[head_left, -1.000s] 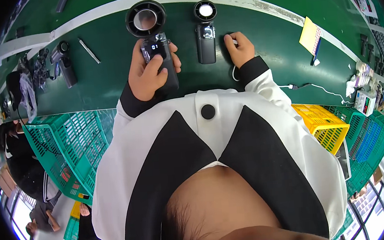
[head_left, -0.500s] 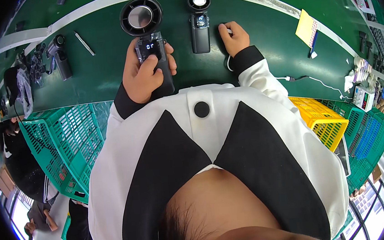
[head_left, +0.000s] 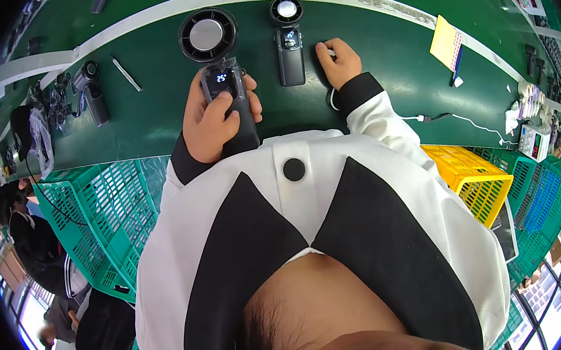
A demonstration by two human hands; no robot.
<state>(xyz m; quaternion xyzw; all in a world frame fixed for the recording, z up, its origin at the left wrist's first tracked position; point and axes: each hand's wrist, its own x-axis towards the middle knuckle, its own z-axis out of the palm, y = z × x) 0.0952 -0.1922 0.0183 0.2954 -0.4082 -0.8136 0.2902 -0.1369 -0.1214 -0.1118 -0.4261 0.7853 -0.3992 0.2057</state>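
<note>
My left hand (head_left: 204, 127) is wrapped round a dark handheld fan (head_left: 223, 73). Its round head, with a silver centre, points away from me. The thumb presses on the front of the body, just below a lit display. To the right, a second dark handheld fan (head_left: 291, 62) lies on the green table, its small display lit too. Beside that fan, my right hand (head_left: 342, 66) rests closed on the table. A small white end of a cable (head_left: 334, 99) shows between its thumb and fingers, and the cable runs down past the wrist.
Another dark fan (head_left: 94, 101) and a pen (head_left: 126, 74) lie at left, near bagged parts. A yellow notepad (head_left: 444, 39) lies at right, by a white cable (head_left: 472, 119) and a small meter (head_left: 533, 142). Green (head_left: 91, 218) and yellow (head_left: 477, 170) crates stand below the table edge.
The characters lit on the held fan's display have changed. The whole view has shifted slightly, so the table things sit a little lower. Both hands keep their grips.
</note>
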